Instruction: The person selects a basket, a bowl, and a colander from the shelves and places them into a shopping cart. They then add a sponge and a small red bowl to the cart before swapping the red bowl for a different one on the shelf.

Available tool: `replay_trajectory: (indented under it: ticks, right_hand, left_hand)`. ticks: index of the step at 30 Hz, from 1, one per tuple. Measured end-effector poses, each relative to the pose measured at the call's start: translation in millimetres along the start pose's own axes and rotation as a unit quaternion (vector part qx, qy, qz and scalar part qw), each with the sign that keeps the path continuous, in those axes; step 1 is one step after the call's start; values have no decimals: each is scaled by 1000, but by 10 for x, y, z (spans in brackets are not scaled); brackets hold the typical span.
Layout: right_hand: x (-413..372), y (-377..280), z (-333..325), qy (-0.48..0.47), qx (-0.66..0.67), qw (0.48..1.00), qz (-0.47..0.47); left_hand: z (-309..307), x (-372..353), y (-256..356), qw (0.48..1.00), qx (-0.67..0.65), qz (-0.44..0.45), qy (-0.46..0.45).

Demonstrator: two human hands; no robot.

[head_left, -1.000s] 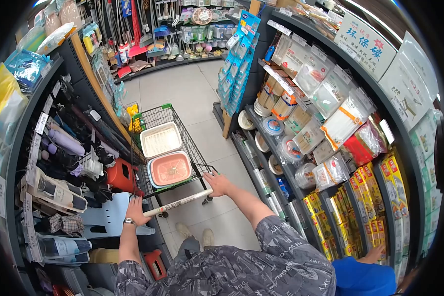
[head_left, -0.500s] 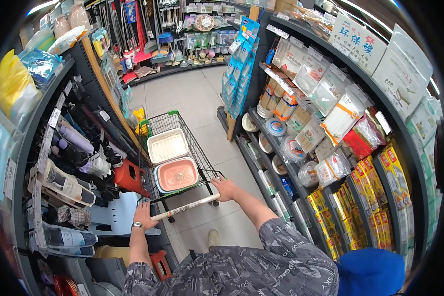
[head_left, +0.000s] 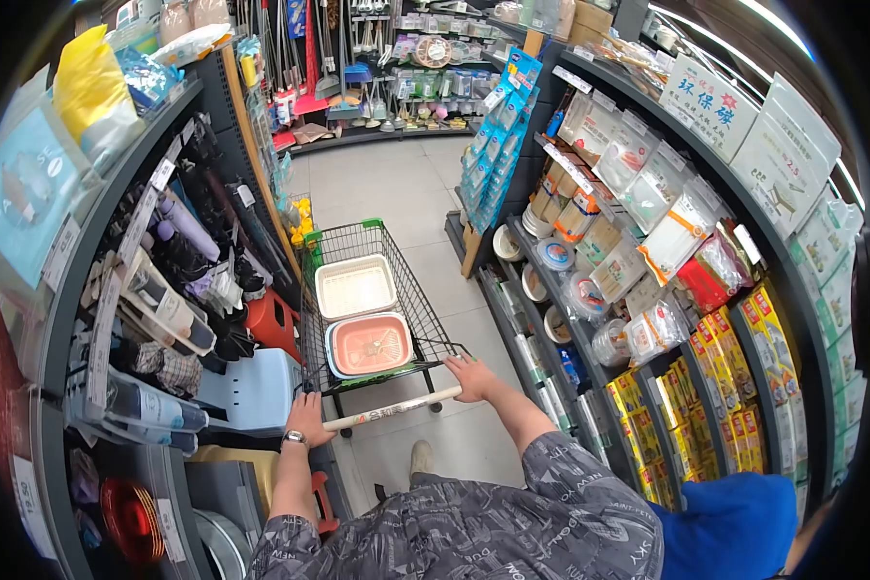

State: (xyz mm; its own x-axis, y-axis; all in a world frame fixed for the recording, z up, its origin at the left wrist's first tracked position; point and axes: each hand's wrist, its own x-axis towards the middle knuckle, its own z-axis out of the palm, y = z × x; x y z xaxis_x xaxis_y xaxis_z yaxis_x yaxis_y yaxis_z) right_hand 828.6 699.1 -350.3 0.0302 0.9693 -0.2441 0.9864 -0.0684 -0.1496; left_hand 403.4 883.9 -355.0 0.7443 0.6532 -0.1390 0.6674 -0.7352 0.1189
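Both of my hands are on the white handle (head_left: 392, 411) of a wire shopping cart (head_left: 425, 314) with green corners. My left hand (head_left: 308, 418), with a watch at its wrist, wraps the left end of the bar. At the right end, my right hand (head_left: 470, 378) grips the handle near the cart's corner. In the cart lie a cream plastic basket (head_left: 356, 286) and, closer to me, a pink basin (head_left: 370, 341) with a pale blue one beneath it. My fingertips are partly hidden.
Umbrellas (head_left: 186, 224) and a light blue stool (head_left: 251, 387) line the left shelf, close to the cart. On the right, shelves hold yellow boxes (head_left: 720, 353) and packaged disposables (head_left: 669, 237). A person in blue (head_left: 735, 527) is at lower right. Brooms and dustpans (head_left: 309, 106) hang ahead.
The view has turned left, so the cart, my hands and the shelves appear further right. More of the left shelf's lower goods shows. Both hands remain on the handle.
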Motion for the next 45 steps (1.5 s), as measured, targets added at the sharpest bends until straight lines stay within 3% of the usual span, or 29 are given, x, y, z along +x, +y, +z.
replay_trajectory:
  ticks: [5, 8, 12, 24, 45]
  right_hand:
    - [-290, -133, 71, -6, -16, 1000, 2]
    - [-445, -211, 99, -13, -12, 1000, 6]
    - [-675, -325, 202, -3, -25, 1000, 6]
    - [-1346, -625, 415, -7, -20, 1000, 9]
    - [-2008, -620, 558, -20, -10, 1000, -21]
  left_hand:
    - [21, -304, 145, 999, 19, 16, 35]
    - [-89, -464, 244, 1000, -3, 5, -7]
    - [66, -649, 249, 999, 21, 18, 26]
    - [148, -1276, 478, 1000, 9, 23, -2]
    - [227, -1991, 1111, 999, 19, -14, -43]
